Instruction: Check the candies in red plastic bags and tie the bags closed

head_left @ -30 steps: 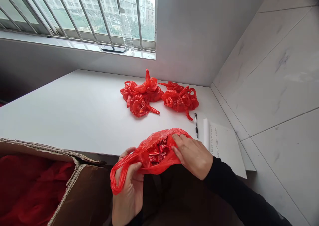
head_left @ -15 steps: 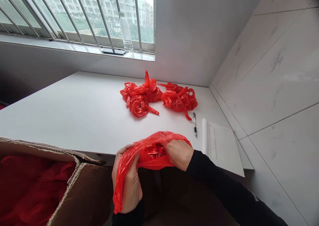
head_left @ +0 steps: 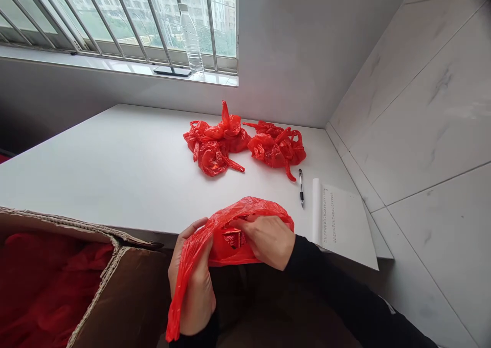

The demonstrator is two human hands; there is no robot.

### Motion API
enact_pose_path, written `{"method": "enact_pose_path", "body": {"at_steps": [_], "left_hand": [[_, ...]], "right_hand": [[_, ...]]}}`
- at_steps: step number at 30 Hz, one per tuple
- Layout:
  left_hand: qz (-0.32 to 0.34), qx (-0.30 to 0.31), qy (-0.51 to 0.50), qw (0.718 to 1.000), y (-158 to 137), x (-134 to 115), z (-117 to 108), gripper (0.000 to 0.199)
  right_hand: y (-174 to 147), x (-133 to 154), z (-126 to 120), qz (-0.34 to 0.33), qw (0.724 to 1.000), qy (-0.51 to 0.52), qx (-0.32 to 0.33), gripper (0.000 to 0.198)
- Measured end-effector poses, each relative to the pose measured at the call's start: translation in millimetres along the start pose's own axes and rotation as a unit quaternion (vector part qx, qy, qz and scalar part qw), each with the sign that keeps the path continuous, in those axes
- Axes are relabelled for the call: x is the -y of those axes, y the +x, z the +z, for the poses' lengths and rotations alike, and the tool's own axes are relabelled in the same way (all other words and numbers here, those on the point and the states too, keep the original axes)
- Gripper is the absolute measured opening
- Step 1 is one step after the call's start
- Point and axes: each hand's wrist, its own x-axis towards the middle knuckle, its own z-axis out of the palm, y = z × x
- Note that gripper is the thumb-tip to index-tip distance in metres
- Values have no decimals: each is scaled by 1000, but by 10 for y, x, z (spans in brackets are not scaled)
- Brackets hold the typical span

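Observation:
A red plastic bag (head_left: 253, 205) is held with its mouth open over the table's front edge. My left hand (head_left: 195, 286) grips the bag's left side, a strip of the film running between thumb and fingers and hanging past the wrist. Inside lie small shiny red packets (head_left: 233, 238), with lettering too small to read. My right hand (head_left: 270, 238) reaches into the bag with curled fingers at the packets; its fingertips are partly hidden, so what they hold cannot be made out.
Several knotted red bags (head_left: 215, 154) sit at the back of the white table (head_left: 115, 174). A pen (head_left: 301, 187) and an open notebook (head_left: 345, 225) lie at right. A cardboard box (head_left: 115, 297) with red material stands front left. A bottle (head_left: 192, 41) and a dark flat object (head_left: 172, 71) occupy the sill.
My right hand has shifted slightly left and deeper over the packets, covering more of them. My left hand has moved slightly left and down with the bag. The view has tilted a little.

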Motion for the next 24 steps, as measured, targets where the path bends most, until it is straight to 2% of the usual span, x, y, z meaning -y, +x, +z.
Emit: {"method": "enact_pose_path", "body": {"at_steps": [2,4,7,9,12,15,18,21,24], "left_hand": [[4,-4,4,1000,-17,0,-24,52],[18,1,6,1000,-12,15,-58,45],[31,24,6,999,13,46,-114,32],[37,36,4,999,11,49,-145,32],[46,64,33,996,-35,6,-191,54],[71,92,114,987,-72,-62,-249,76],[124,122,184,967,-48,-104,-303,62],[205,183,224,935,1,-104,-321,37],[312,186,285,887,29,-111,-283,35]], "right_hand": [[-60,33,-14,-21,999,-3,27,37],[-102,59,-17,-25,999,-12,46,33],[-139,56,-25,4,999,-27,36,23],[-170,29,-61,18,999,-32,33,19],[-284,-21,-182,28,999,-17,10,24],[-477,-70,-320,36,994,58,-81,30],[-642,-135,-367,33,988,68,-136,35],[-702,-217,-339,39,994,5,-104,40],[-704,-285,-362,43,995,12,-86,26]]}}
